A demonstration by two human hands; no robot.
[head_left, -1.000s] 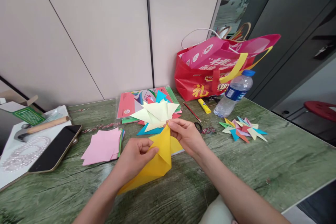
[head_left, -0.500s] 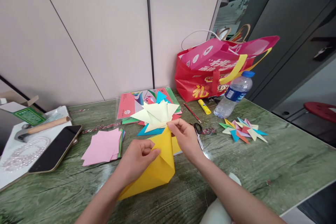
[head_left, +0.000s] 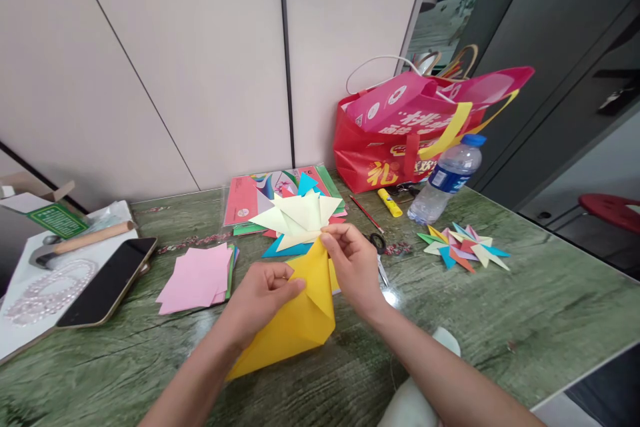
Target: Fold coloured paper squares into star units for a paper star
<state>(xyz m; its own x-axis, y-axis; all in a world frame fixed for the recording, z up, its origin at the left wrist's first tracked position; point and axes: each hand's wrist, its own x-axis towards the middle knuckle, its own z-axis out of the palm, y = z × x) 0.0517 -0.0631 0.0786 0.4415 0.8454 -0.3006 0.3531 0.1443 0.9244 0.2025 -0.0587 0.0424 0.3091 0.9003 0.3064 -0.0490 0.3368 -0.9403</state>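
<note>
A sheet of yellow paper (head_left: pixel 295 323), partly folded, is held up in front of me between both hands. My left hand (head_left: pixel 265 297) pinches its upper left edge with thumb and fingers. At the top corner, my right hand (head_left: pixel 353 263) grips the paper between thumb and forefinger. Creases run across the paper's right side. Just behind it lie folded paper pieces (head_left: pixel 300 213) in cream, blue and red. Scissors (head_left: pixel 381 257) rest beside my right hand, partly covered by it. A stack of pink paper squares (head_left: pixel 197 277) lies left of my left hand.
On the right are a multicoloured folded-paper star (head_left: pixel 463 247) and a water bottle (head_left: pixel 447 180). A red bag (head_left: pixel 380 140) stands behind a yellow glue stick (head_left: pixel 390 203) and a red pencil (head_left: pixel 367 213). A phone (head_left: pixel 107 283), a hammer (head_left: pixel 83 241) and beads (head_left: pixel 55 290) lie left.
Both hands keep their pinch on the yellow paper. My right hand has shifted very slightly, and the paper's lower right edge sits a touch further right.
</note>
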